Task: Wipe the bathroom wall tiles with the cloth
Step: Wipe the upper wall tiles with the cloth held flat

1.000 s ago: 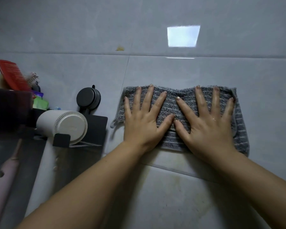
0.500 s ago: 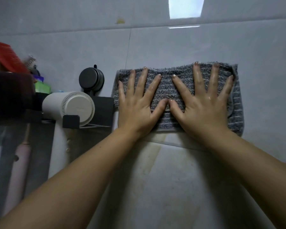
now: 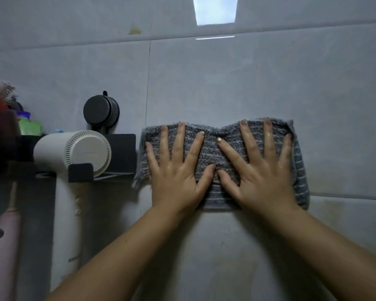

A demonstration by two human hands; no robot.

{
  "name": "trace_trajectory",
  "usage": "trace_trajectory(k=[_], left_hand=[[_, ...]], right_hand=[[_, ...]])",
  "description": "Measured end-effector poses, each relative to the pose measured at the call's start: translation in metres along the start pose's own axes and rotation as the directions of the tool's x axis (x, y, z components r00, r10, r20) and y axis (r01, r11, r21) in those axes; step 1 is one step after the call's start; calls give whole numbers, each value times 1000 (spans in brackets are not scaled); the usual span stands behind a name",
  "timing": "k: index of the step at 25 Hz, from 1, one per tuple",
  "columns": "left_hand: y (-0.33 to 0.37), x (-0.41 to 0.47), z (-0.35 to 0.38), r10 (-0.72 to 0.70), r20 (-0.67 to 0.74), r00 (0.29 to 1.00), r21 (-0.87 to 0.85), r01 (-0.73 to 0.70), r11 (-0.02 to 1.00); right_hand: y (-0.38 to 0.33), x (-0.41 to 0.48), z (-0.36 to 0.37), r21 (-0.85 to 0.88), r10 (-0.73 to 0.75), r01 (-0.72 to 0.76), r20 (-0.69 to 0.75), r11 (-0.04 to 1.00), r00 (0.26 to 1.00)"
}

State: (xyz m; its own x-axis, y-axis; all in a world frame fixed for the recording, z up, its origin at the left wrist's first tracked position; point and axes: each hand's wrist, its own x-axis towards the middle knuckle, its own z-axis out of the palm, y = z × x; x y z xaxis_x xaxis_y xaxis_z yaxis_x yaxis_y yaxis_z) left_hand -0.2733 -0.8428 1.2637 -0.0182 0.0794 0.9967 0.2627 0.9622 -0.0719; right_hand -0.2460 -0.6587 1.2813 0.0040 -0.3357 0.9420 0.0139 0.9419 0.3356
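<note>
Pressing flat with straight, splayed fingers (image 3: 179, 146), gripping nothing: left hand (image 3: 174, 183) and right hand (image 3: 263, 183) side by side, thumbs almost touching, on grey striped cloth (image 3: 212, 146) spread against wall tiles (image 3: 226, 83), just right of white hair dryer (image 3: 83, 153) in black holder (image 3: 123, 148).

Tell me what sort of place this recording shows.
Most likely a home bathroom: glossy grey wall tiles, a white hair dryer in a wall-mounted holder, and a pink electric toothbrush at far left. The left hand and right hand press a striped cloth flat on the tiles.
</note>
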Motion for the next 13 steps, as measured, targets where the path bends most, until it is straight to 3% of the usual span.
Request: trace_trajectory(k=[3,7,13], left_hand=[[31,17,2,45,6,999,-22,-45,999],[3,25,0,122,21,992,-2,-122,993],[-21,30,-8,31,52,998,-26,-30,999]], right_hand=[[21,-9,-4,-23,113,-112,17,993,993],[3,6,-3,-18,190,-189,35,982,981],[-20,27,-1,39,166,-167,39,985,985]])
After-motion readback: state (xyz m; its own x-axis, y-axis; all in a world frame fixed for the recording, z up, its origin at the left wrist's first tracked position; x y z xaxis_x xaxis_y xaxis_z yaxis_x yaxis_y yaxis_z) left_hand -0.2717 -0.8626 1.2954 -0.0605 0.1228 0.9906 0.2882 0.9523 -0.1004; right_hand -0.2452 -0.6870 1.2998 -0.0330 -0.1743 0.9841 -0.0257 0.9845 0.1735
